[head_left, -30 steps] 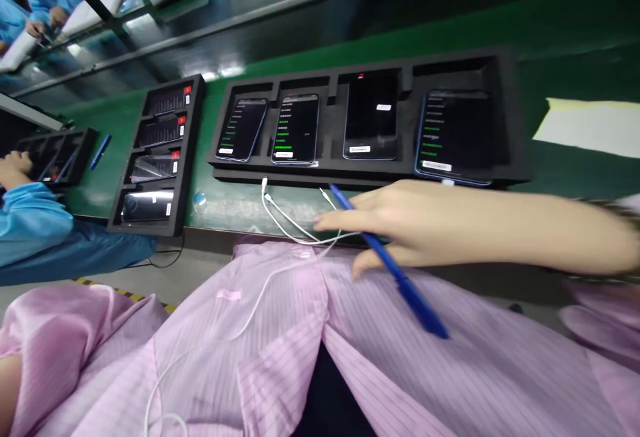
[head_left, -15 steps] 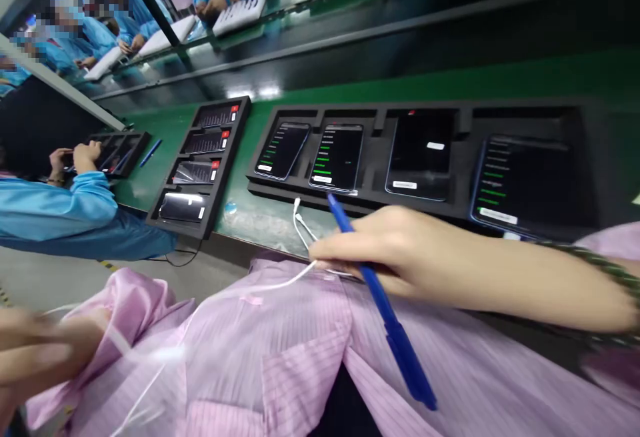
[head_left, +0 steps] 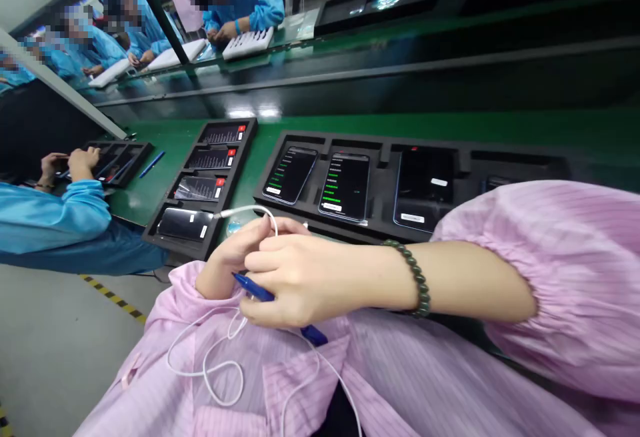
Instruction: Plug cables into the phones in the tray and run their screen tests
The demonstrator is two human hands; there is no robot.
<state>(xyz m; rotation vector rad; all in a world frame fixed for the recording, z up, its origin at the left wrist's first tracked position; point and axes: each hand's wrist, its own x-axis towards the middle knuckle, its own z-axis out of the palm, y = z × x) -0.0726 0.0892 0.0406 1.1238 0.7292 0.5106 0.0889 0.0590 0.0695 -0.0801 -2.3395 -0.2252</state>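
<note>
My right hand (head_left: 295,280) is closed in front of my body, with a blue pen (head_left: 254,286) lodged in its fingers. My left hand (head_left: 233,253) meets it, its thumb and fingers curled round a white cable (head_left: 273,213) and partly hidden behind the right hand. The cable arcs up from between the hands, its slim plug end pointing left near the lowest phone (head_left: 185,223) of the left tray; contact there is unclear. Loops of cable hang over my pink smock (head_left: 250,357). Beyond my hands, a black foam tray (head_left: 315,217) holds phones, including a lit one (head_left: 345,187).
The left black tray (head_left: 220,187) holds several phones on the green bench (head_left: 280,125). Further left lie another blue pen (head_left: 151,164) and a tray (head_left: 135,170) under a co-worker's hands (head_left: 83,160). People in blue work across the bench beside white trays (head_left: 250,43).
My left hand has come up from the lower left to meet my right hand. My right hand has moved left with the pen. The cable plug now points toward the left tray.
</note>
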